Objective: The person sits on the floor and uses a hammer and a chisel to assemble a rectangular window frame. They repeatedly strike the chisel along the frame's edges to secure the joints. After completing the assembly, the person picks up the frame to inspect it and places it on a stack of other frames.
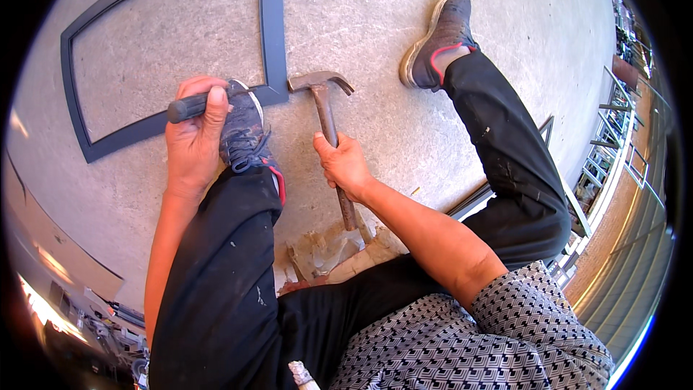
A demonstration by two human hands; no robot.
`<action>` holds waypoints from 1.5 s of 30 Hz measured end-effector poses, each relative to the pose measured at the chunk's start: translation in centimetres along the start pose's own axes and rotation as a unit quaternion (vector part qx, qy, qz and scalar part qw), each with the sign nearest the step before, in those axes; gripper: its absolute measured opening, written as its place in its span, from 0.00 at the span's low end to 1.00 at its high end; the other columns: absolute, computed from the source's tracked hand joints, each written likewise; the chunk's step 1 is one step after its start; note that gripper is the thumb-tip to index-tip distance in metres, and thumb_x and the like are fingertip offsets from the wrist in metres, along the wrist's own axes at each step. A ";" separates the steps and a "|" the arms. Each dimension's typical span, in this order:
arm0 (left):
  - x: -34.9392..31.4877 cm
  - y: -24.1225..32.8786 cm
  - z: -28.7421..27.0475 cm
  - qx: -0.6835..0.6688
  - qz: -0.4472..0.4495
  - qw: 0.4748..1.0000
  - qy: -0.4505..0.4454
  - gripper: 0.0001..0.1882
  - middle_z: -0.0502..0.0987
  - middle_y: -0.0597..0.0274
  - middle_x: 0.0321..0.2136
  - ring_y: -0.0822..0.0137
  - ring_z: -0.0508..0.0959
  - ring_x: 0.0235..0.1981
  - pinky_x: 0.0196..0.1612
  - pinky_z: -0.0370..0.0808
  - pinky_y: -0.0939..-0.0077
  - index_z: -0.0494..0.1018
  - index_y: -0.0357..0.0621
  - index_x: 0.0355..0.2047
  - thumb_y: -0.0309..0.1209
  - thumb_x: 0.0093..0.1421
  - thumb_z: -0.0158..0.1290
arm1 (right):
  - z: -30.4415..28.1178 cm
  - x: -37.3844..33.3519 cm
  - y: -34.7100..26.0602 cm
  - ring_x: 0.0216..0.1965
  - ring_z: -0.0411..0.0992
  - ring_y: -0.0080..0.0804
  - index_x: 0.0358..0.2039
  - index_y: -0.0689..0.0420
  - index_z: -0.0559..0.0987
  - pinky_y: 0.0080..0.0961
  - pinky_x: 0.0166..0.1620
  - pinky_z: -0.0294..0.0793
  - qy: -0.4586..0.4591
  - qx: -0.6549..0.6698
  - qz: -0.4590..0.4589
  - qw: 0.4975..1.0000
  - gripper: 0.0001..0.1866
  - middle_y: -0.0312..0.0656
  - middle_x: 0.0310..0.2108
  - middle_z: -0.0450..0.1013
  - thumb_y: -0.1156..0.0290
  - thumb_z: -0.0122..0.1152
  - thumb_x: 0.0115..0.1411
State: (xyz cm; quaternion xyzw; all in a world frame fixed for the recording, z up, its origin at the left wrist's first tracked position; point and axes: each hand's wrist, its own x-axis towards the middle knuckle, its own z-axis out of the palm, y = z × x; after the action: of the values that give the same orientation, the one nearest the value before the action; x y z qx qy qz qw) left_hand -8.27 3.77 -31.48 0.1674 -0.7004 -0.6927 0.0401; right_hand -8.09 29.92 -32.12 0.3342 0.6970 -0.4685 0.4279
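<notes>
My left hand grips the black handle of a screwdriver-like tool, whose thin shaft lies against the near corner of a dark grey metal frame flat on the concrete floor. My left shoe presses on that frame corner. My right hand holds a claw hammer by its handle. The hammer's head sits just right of the frame corner, close to the tool's tip.
My right leg stretches out with its shoe on the concrete. Under me lies a torn piece of cardboard. More metal frames lean at the right edge. Scattered tools and parts sit at the lower left.
</notes>
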 end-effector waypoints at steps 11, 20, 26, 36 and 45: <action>-0.8 -2.3 1.2 -0.014 -0.006 0.999 -0.028 0.13 0.73 0.61 0.49 0.73 0.78 0.40 0.48 0.78 0.76 0.77 0.37 0.47 0.36 0.73 0.56 | -0.6 -0.1 -0.3 0.13 0.59 0.19 0.32 0.53 0.69 0.24 0.16 0.61 -0.013 -0.007 0.006 1.000 0.19 0.30 0.18 0.63 0.53 0.60 0.72; -0.7 -2.2 1.4 -0.002 -0.003 1.000 -0.028 0.13 0.73 0.60 0.49 0.73 0.78 0.41 0.47 0.77 0.77 0.78 0.37 0.47 0.35 0.73 0.57 | -0.6 -0.1 -0.3 0.12 0.59 0.19 0.32 0.54 0.70 0.26 0.15 0.61 -0.017 -0.006 -0.003 1.000 0.18 0.30 0.18 0.64 0.54 0.59 0.73; -0.7 -2.1 1.4 0.025 0.011 0.999 -0.036 0.11 0.74 0.61 0.48 0.73 0.77 0.40 0.46 0.76 0.78 0.78 0.37 0.46 0.33 0.72 0.57 | -0.7 0.1 -0.1 0.13 0.59 0.20 0.32 0.54 0.70 0.26 0.15 0.61 -0.021 -0.001 -0.001 1.000 0.18 0.31 0.18 0.64 0.54 0.59 0.73; -0.6 -0.5 2.3 0.096 0.031 0.994 -0.046 0.08 0.77 0.58 0.42 0.63 0.78 0.42 0.48 0.75 0.72 0.76 0.39 0.42 0.30 0.69 0.60 | -1.0 0.0 -0.2 0.13 0.60 0.19 0.31 0.54 0.70 0.26 0.15 0.62 -0.012 -0.018 -0.013 1.000 0.20 0.30 0.18 0.64 0.52 0.60 0.72; -0.2 0.1 3.0 0.143 0.075 0.984 -0.078 0.05 0.77 0.57 0.42 0.63 0.78 0.40 0.46 0.75 0.73 0.76 0.39 0.42 0.28 0.70 0.58 | -2.9 -1.9 -1.9 0.20 0.67 0.27 0.34 0.59 0.73 0.30 0.26 0.70 0.050 -0.153 -0.157 0.974 0.22 0.35 0.21 0.70 0.50 0.61 0.71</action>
State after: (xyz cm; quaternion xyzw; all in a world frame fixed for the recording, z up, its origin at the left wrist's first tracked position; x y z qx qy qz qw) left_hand -8.92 6.72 -31.48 0.0639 -0.8036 -0.5915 0.0122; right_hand -9.71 31.85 -29.12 0.1741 0.8247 -0.4007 0.3591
